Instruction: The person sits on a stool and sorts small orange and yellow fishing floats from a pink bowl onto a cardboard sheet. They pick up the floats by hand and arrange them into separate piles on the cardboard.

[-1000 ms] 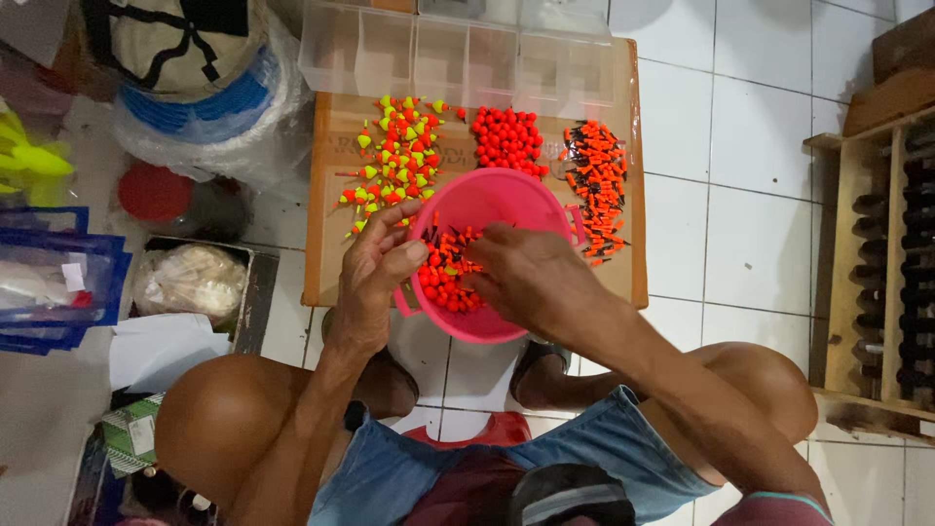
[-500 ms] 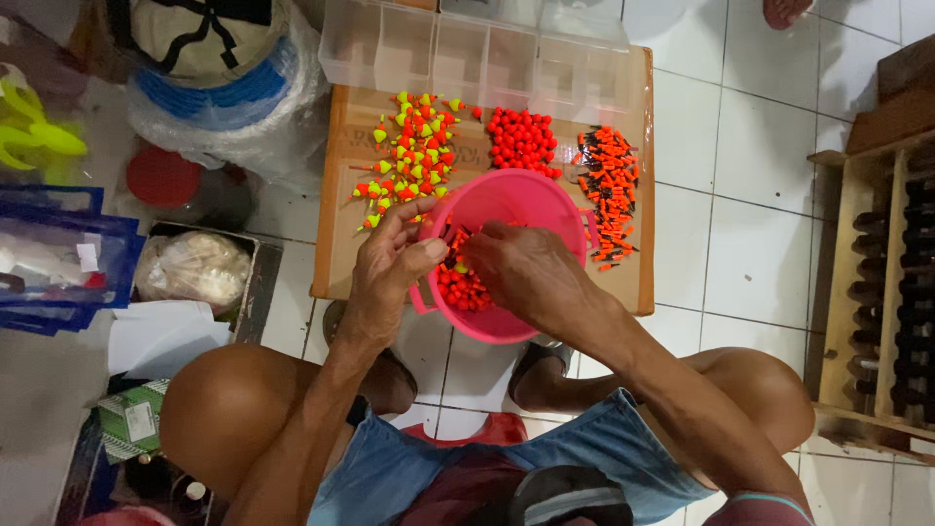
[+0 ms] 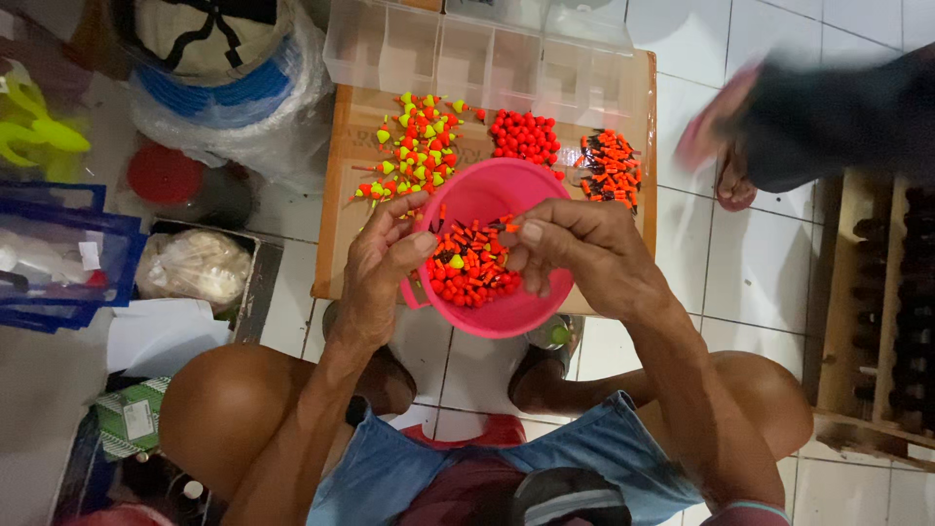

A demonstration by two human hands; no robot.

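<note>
A pink plastic bowl (image 3: 506, 312) holds a heap of small red and orange floats (image 3: 469, 275). My left hand (image 3: 380, 258) grips the bowl's left rim, fingers curled over the edge. My right hand (image 3: 575, 251) is over the bowl, pinching a small orange float between thumb and fingers. Behind the bowl, a brown board (image 3: 346, 156) carries three sorted piles: yellow-and-red floats (image 3: 414, 146), red round floats (image 3: 524, 136) and orange-and-black floats (image 3: 609, 168).
A clear compartment box (image 3: 467, 58) stands at the board's far edge. Another person's foot in a sandal (image 3: 726, 146) is blurred at the right. A wooden rack (image 3: 877, 312) stands right. Bags, a blue crate (image 3: 58, 244) and a tray (image 3: 195, 265) lie left.
Another person's foot has come into view at the upper right. My hands stay at the bowl, fingers shifting among the floats; the view has drifted slightly.
</note>
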